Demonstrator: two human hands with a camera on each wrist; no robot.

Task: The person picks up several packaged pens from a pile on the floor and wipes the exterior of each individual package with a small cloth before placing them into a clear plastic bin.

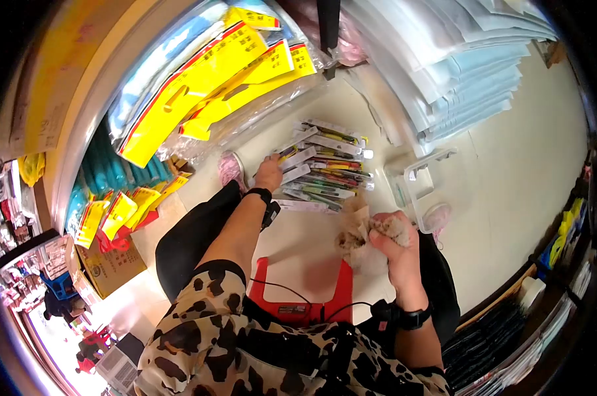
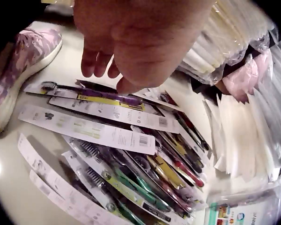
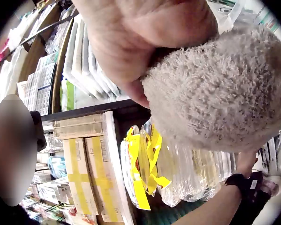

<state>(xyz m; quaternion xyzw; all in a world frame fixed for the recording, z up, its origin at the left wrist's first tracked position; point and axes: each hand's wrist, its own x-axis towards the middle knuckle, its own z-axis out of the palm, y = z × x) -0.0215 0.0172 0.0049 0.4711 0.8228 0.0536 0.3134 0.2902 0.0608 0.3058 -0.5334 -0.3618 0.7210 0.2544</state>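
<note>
My left hand (image 1: 269,173) reaches down to a pile of packaged toothbrushes (image 1: 331,165) on the pale floor. In the left wrist view its fingers hang loosely over a pack with a purple-handled toothbrush (image 2: 126,99), thumb tip right at the pack's edge. The packs have white cards and clear fronts, and they overlap in a loose heap. In my right hand (image 1: 401,247) I grip a crumpled, fluffy grey-beige cloth (image 3: 220,89). The cloth hangs beside the near right end of the pile and hides some of the fingers.
A clear plastic bin (image 1: 414,206) stands right of the pile. Yellow-topped bags (image 1: 199,79) hang at the upper left, and white-blue plastic packs (image 1: 457,79) at the upper right. A red stool (image 1: 343,294) is beneath me. Pink shoes (image 1: 231,168) flank the pile.
</note>
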